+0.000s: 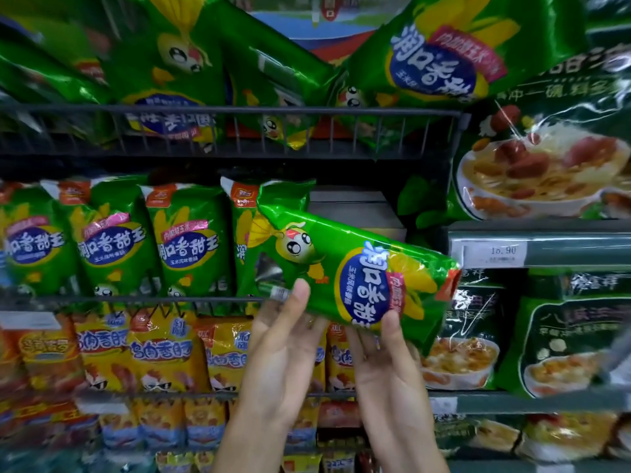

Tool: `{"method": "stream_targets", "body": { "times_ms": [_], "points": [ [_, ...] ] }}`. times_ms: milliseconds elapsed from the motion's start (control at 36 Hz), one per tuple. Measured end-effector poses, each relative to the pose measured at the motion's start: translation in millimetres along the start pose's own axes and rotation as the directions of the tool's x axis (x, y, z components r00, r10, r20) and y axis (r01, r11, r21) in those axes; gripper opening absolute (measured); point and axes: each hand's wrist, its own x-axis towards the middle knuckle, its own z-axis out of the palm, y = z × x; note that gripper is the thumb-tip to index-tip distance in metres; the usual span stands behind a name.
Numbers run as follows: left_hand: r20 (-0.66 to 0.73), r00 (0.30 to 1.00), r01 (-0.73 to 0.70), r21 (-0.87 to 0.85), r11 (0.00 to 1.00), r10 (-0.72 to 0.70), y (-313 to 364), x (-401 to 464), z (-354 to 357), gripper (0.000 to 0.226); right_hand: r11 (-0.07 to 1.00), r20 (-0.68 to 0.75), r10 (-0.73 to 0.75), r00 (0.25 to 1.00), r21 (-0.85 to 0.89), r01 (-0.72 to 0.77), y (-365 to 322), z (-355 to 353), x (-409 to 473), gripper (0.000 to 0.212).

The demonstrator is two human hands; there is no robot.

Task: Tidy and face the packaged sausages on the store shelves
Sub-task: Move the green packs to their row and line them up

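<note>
Before middle shelf (136, 299) — both hands (336, 349) raised, gripping tilted green pack (355, 278).

Lighting: even, moderately bright store light from above; colours saturated. Glare: white streaks on the foil of the tilted green sausage pack (355, 278) and stronger ones on the dark green soup packs (543, 158) to its upper right. Shadow: deep under the wire shelf rail (239, 112) above the pack. Sharpness: pack and hands (341, 363) fairly crisp; the yellow packs (136, 349) to its lower left soft. Blur: smeared at the far left and lower right. Distortion: wide-angle bowing, with shelf lines curving away from the pack toward the corners.
</note>
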Motion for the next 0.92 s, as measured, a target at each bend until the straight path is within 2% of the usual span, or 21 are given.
{"method": "stream_targets", "body": {
  "times_ms": [56, 111, 167, 250, 306, 361, 417, 472, 528, 583, 639, 722, 833, 917],
  "points": [
    [0.027, 1.000, 0.000, -0.044, 0.999, 0.002, 4, -2, -10, 0.040, 0.999, -0.057, -0.019, 0.998, -0.049, 0.016, -7, -2, 2, 0.050],
    [0.001, 1.000, -0.012, -0.030, 0.999, 0.012, 10, -3, -24, 0.052, 0.992, -0.101, -0.071, 0.992, -0.112, 0.060, -16, -4, 5, 0.055],
    [-0.024, 0.998, -0.049, 0.080, 0.996, 0.051, 18, -3, -37, 0.062, 0.982, -0.111, -0.130, 0.985, -0.155, 0.112, -25, -7, 9, 0.047],
    [-0.050, 0.988, -0.132, 0.221, 0.966, 0.146, 31, -1, -51, 0.048, 0.963, -0.097, -0.187, 0.978, -0.213, 0.163, -35, -10, 12, 0.051],
    [0.014, 0.981, -0.184, 0.358, 0.915, 0.192, 37, 0, -57, 0.044, 0.944, -0.075, -0.223, 0.972, -0.266, 0.196, -38, -13, 14, 0.051],
    [0.147, 0.968, -0.249, 0.514, 0.821, 0.202, 40, -1, -58, 0.052, 0.920, -0.038, -0.250, 0.968, -0.322, 0.225, -39, -10, 14, 0.047],
    [0.258, 0.958, -0.270, 0.653, 0.707, 0.127, 42, -4, -53, 0.054, 0.885, -0.013, -0.274, 0.962, -0.394, 0.247, -37, -7, 15, 0.042],
    [0.315, 0.949, -0.237, 0.737, 0.633, -0.010, 39, -5, -44, 0.053, 0.845, 0.014, -0.289, 0.957, -0.466, 0.262, -33, -2, 14, 0.038],
    [0.315, 0.936, -0.169, 0.790, 0.589, -0.154, 31, -4, -40, 0.058, 0.818, 0.034, -0.278, 0.960, -0.516, 0.255, -27, -1, 12, 0.040],
    [0.249, 0.946, -0.104, 0.840, 0.532, -0.209, 20, -5, -38, 0.066, 0.829, 0.019, -0.253, 0.967, -0.511, 0.227, -24, 0, 11, 0.043],
    [0.203, 0.966, -0.096, 0.858, 0.505, -0.161, 12, -5, -38, 0.062, 0.845, 0.008, -0.235, 0.972, -0.492, 0.208, -23, 0, 12, 0.044],
    [0.202, 0.977, -0.134, 0.832, 0.539, -0.070, 5, -5, -36, 0.049, 0.819, 0.070, -0.249, 0.966, -0.517, 0.249, -28, 0, 15, 0.039],
    [0.240, 0.967, -0.247, 0.805, 0.539, 0.084, 3, -1, -26, 0.043, 0.678, 0.295, -0.283, 0.913, -0.611, 0.408, -40, -3, 21, 0.033],
    [0.251, 0.955, -0.296, 0.776, 0.557, 0.158, 4, 9, -16, 0.040, 0.591, 0.380, -0.224, 0.897, -0.679, 0.435, -47, -10, 25, 0.047]
  ]
}}
